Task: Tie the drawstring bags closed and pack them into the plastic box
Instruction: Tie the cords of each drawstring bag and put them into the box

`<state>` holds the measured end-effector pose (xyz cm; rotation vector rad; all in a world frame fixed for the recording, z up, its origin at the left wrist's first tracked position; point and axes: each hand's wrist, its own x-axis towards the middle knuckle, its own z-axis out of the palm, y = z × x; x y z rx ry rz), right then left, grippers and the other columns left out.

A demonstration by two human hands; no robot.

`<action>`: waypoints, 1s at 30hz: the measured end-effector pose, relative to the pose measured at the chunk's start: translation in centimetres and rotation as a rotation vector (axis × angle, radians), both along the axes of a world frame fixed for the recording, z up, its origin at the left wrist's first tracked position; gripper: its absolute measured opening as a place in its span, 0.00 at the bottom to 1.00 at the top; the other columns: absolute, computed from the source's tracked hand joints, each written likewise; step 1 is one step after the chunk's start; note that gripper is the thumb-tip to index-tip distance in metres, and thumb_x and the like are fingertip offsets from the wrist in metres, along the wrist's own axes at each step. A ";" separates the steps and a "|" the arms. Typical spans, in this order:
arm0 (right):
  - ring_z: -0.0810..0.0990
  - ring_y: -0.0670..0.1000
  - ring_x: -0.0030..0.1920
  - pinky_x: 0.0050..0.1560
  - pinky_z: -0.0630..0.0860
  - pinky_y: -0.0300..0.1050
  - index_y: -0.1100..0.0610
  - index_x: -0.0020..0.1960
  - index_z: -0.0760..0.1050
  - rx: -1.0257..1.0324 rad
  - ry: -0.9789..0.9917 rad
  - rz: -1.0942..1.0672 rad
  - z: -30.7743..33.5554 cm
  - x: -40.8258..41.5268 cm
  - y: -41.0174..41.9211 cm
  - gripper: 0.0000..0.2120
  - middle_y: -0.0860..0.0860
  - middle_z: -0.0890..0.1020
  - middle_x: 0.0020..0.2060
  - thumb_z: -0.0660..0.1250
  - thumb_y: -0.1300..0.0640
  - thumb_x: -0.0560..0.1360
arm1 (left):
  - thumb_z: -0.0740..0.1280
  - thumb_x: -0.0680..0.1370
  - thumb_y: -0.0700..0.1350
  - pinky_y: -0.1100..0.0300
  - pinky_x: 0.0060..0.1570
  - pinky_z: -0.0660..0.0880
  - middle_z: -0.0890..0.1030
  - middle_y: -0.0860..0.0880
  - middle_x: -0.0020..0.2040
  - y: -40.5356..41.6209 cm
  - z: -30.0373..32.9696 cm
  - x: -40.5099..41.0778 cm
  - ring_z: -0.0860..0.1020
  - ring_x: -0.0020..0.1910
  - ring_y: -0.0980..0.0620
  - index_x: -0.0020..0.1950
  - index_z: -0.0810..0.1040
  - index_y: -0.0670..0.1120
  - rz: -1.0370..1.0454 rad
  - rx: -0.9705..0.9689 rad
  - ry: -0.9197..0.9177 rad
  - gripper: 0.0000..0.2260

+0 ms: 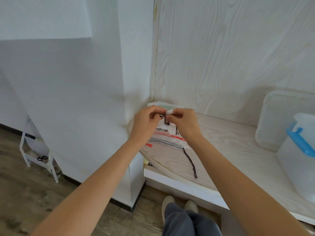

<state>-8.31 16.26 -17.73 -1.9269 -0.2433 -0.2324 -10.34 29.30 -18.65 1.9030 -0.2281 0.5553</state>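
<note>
Evidently mid-knot, left hand (147, 120) and right hand (181, 121) each pinch the dark drawstring (166, 120) at mid-frame, cinching the bag (163, 133) shut.

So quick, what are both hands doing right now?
Left hand: pinching the dark drawstring.
Right hand: pinching the same drawstring.

Knot in the dark drawstring (166, 120) largely hidden behind the fingers (154, 114) of both hands. Printed lettering on the drawstring bag (163, 133) cut short by the left hand (146, 121); only a fragment is readable. Plastic box (296, 160) cropped by the right frame edge. Small black object on the white rack (41, 158) too small to be identified.
</note>
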 end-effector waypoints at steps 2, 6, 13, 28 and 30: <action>0.77 0.39 0.33 0.32 0.68 0.26 0.59 0.43 0.82 -0.033 -0.018 -0.013 0.3 -0.2 0.1 0.04 0.50 0.83 0.35 0.69 0.64 0.72 | 0.60 0.75 0.30 0.72 0.47 0.75 0.82 0.49 0.45 -0.3 0.0 0.0 0.81 0.45 0.58 0.48 0.82 0.42 0.032 -0.054 -0.013 0.13; 0.77 0.37 0.32 0.32 0.68 0.23 0.61 0.43 0.82 -0.127 -0.083 -0.029 1.0 -0.4 0.3 0.05 0.46 0.79 0.32 0.67 0.65 0.72 | 0.61 0.75 0.32 0.66 0.49 0.77 0.83 0.51 0.44 -0.4 -0.1 0.0 0.82 0.45 0.56 0.46 0.83 0.43 0.084 -0.063 -0.043 0.12; 0.77 0.39 0.32 0.31 0.69 0.24 0.61 0.42 0.82 -0.120 -0.070 -0.047 1.0 -0.5 0.3 0.05 0.50 0.81 0.34 0.67 0.65 0.72 | 0.65 0.76 0.37 0.70 0.49 0.75 0.83 0.53 0.43 -0.8 0.0 -0.4 0.81 0.45 0.59 0.50 0.83 0.44 0.051 -0.062 0.014 0.08; 0.78 0.41 0.35 0.35 0.69 0.25 0.60 0.42 0.81 -0.071 -0.105 0.012 0.6 -0.5 0.1 0.03 0.50 0.81 0.34 0.68 0.64 0.73 | 0.71 0.73 0.39 0.66 0.49 0.77 0.85 0.48 0.42 -0.4 0.4 0.4 0.82 0.43 0.56 0.46 0.84 0.44 0.070 -0.197 0.159 0.04; 0.78 0.41 0.35 0.36 0.69 0.25 0.60 0.41 0.80 -0.089 -0.132 0.008 0.6 -0.5 0.1 0.04 0.50 0.81 0.35 0.67 0.64 0.73 | 0.71 0.73 0.39 0.62 0.52 0.77 0.85 0.48 0.43 -0.1 0.4 0.4 0.82 0.45 0.55 0.47 0.84 0.44 0.035 -0.205 0.199 0.05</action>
